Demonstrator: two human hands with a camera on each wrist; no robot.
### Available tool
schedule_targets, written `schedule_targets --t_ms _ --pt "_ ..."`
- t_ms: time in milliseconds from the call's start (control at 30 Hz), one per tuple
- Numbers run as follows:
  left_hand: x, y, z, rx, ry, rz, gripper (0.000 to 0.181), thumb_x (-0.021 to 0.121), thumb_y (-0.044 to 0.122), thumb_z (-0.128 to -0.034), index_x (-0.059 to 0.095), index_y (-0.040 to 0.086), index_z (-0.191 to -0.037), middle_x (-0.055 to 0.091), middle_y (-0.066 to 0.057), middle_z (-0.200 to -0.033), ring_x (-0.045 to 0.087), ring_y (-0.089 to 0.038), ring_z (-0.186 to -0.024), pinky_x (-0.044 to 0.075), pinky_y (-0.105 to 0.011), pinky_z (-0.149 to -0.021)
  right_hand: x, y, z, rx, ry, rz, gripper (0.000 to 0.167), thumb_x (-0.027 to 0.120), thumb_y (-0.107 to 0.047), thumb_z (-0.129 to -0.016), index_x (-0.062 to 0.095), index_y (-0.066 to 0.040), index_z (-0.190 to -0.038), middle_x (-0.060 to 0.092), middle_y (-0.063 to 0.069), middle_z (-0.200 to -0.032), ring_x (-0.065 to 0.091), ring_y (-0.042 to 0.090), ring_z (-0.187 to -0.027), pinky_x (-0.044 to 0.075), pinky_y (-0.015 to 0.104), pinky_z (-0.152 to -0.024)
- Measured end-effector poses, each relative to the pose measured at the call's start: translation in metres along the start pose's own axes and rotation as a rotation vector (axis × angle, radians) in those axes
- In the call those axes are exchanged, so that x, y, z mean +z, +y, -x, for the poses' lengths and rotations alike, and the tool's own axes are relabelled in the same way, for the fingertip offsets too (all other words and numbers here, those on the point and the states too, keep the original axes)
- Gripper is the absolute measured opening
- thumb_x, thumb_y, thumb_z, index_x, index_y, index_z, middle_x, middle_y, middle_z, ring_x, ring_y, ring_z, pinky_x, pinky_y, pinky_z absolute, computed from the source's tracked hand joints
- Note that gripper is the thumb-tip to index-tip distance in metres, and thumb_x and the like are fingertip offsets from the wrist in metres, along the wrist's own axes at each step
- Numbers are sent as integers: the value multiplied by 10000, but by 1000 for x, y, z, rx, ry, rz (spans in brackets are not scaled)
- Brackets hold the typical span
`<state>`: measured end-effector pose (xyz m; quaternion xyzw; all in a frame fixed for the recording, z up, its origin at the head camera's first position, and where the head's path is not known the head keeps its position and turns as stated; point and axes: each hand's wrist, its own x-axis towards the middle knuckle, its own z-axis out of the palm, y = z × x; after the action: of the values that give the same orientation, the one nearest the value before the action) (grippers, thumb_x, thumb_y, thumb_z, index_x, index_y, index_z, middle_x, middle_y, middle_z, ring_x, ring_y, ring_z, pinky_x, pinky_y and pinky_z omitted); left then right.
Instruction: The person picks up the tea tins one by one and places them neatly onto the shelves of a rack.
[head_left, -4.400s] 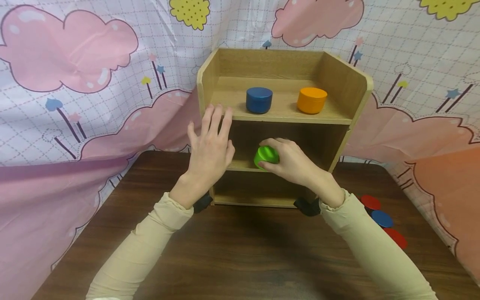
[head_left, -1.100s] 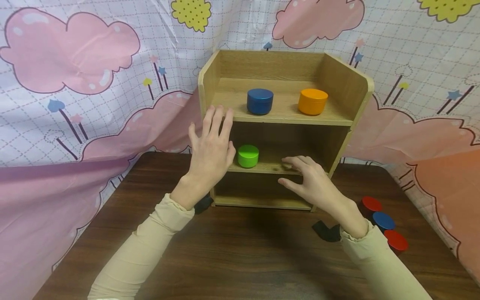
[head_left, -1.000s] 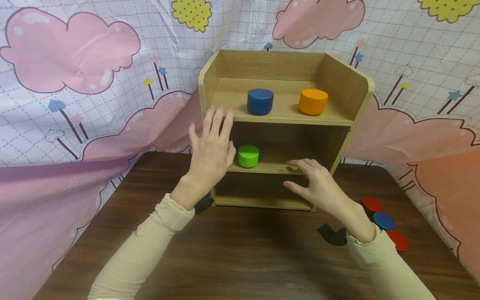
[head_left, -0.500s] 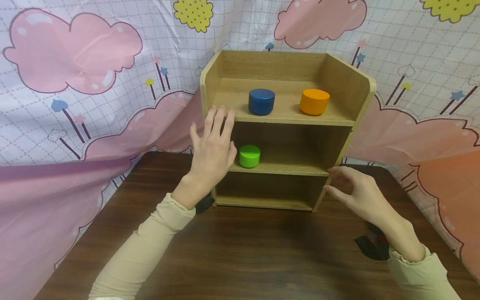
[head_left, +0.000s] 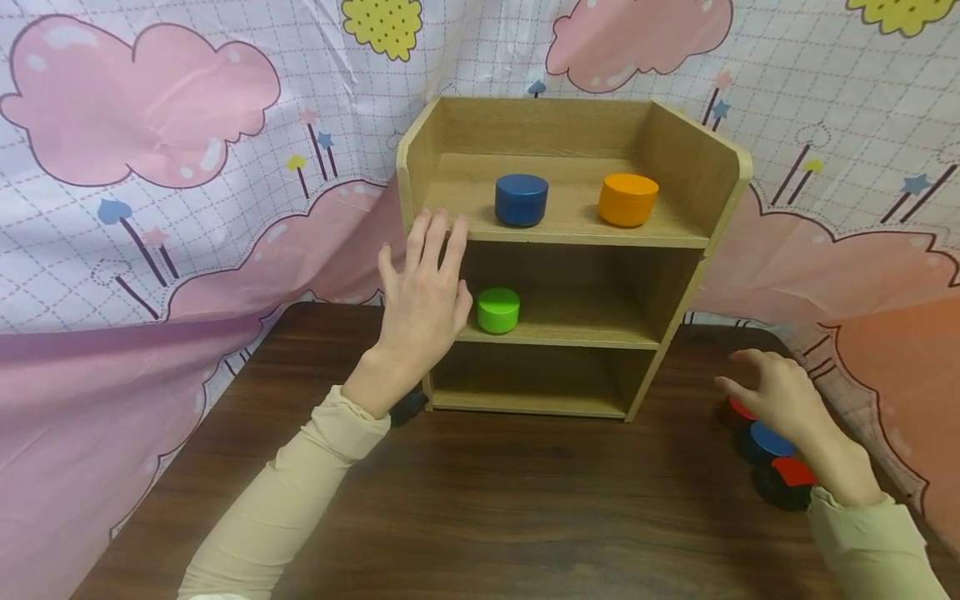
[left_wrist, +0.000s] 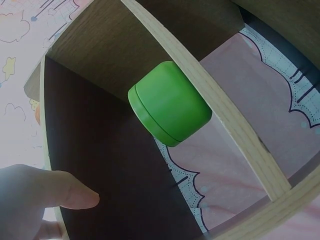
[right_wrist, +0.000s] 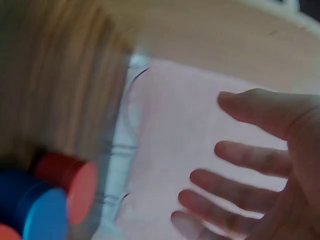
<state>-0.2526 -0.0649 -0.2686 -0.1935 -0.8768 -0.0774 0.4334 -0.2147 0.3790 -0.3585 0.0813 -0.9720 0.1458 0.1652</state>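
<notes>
My left hand (head_left: 422, 304) rests with spread fingers on the front left edge of a small wooden shelf (head_left: 570, 240). Close to its thumb, a round green tin (head_left: 498, 311) stands at the left of the middle shelf; the left wrist view also shows this green tin (left_wrist: 170, 105). My right hand (head_left: 783, 400) hovers at the right with fingers apart and holds nothing. Around and below it on the table are a red-lidded tin (head_left: 741, 407), a blue-lidded tin (head_left: 769, 442) and another red-lidded tin (head_left: 793, 472), partly hidden by the hand and wrist.
On the top shelf stand a blue tin (head_left: 521, 200) and an orange tin (head_left: 628, 200). The dark wooden table (head_left: 480, 500) extends in front of the shelf. A patterned cloth (head_left: 322, 100) hangs behind and along both sides.
Earlier my right hand held the green tin on the middle shelf. It let go, leaving the tin further left, and moved right over the tins on the table. The left hand stayed put.
</notes>
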Motion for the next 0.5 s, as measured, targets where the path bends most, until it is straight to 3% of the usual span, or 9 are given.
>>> schedule_targets --t_ms 267,500 --pt "0 0 0 -6 -8 0 722 645 151 -830 329 128 -1479 362 -118 -1510 253 -277 -1445 279 -679 -992 12 33 0 182 -270 88 798 627 -507 -869 407 110 -1325 463 439 -1216 464 627 -1048 429 681 -752" --pt "1 0 0 -1 3 7 721 645 144 -826 333 119 -1476 369 -120 -1502 259 -282 -1440 268 -680 -997 15 50 -3 250 -441 104 921 638 -540 -835 288 113 -1383 344 464 -1322 380 657 -1127 413 713 -762"
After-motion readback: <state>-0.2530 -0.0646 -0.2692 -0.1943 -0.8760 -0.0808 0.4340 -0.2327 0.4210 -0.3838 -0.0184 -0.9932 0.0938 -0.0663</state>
